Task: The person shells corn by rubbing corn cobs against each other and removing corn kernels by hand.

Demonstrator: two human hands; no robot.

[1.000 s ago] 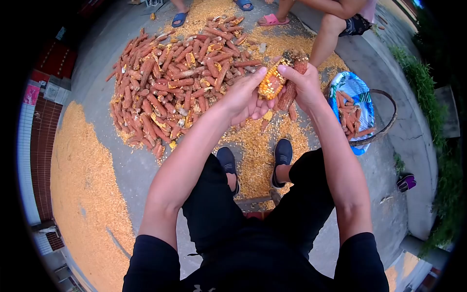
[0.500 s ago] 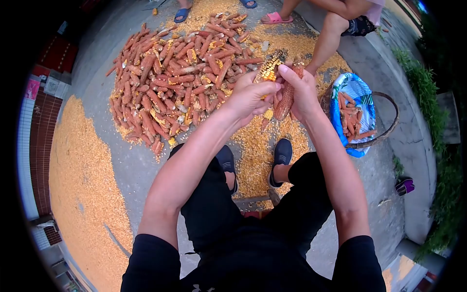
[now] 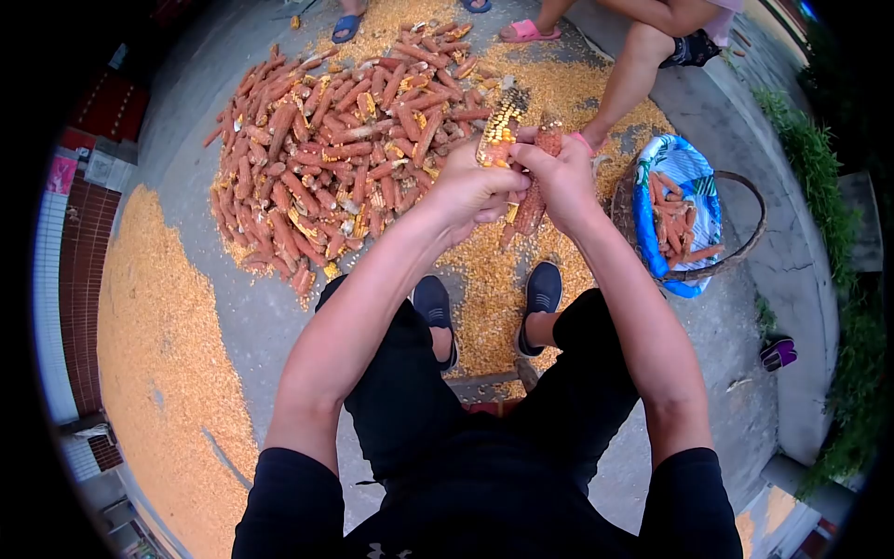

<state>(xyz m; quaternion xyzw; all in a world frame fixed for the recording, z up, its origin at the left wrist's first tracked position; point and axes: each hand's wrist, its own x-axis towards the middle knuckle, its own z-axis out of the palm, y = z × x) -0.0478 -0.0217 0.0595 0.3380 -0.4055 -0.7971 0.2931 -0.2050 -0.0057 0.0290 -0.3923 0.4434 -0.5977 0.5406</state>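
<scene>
Between my two hands, above the floor, is a partly shelled corn ear with yellow kernels on it and a dark tip pointing up. My left hand is closed round its lower part. My right hand is closed round a bare reddish cob, its thumb against the corn ear. The two pieces are side by side, and the fingers hide their middle parts. Beyond my left hand lies a large pile of reddish cobs, some with yellow kernels. Loose kernels cover the floor below my hands.
A basket with a blue and white lining holds several cobs at the right. Another person's bare leg and pink sandal are at the top right. Blue slippers show at the top. Kernels are spread at the left.
The corn ear has turned more upright and shifted left. My left fingers have folded round it, and my right hand with the cob has moved slightly left.
</scene>
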